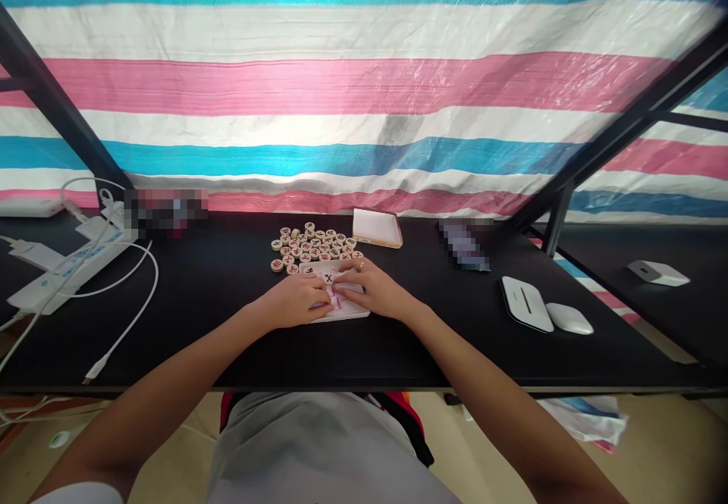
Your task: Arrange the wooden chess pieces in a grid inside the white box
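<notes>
A shallow white box with red marks on its floor lies in front of me on the black table. Over its left side rests my left hand, fingers bent together; what they hold, if anything, is hidden. My right hand reaches in from the right, its thumb and fingers at a round xiangqi piece with a black character. Another xiangqi piece sits at the box's far left corner. Just behind the box is a loose cluster of xiangqi pieces with red and black characters.
Behind the pieces lies an open box lid. A blurred phone-like object, a white flat device and a white mouse are on the right. A power strip with white cables occupies the left. Striped sheeting hangs behind.
</notes>
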The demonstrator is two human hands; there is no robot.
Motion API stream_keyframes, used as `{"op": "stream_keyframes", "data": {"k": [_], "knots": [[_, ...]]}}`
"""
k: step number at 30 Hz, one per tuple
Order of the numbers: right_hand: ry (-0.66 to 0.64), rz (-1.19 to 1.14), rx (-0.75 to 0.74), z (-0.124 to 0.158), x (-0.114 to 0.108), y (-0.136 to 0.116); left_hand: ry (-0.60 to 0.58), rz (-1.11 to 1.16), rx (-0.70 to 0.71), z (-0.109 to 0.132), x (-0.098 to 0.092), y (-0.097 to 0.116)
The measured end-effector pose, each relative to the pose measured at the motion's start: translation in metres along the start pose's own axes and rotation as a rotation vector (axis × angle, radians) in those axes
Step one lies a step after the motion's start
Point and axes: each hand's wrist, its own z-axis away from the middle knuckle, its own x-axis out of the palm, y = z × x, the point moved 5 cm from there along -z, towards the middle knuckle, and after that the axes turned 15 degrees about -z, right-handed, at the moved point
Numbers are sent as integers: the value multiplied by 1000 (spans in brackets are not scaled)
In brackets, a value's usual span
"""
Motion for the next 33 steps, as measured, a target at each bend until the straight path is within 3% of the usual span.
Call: {"op": "stream_keyframes", "data": {"k": [9,16,20,33], "knots": [[-23,-12,3,1,2,2,-1,46,-11,0,0,-1],[-141,29,0,0,7,1,-11,-21,-49,1,0,-1],[-130,59,0,0,6,-1,-29,-71,-119,1,-2,-4],[-100,55,-10,-1,6,-3,-53,-96,-87,2,2,-4]]}}
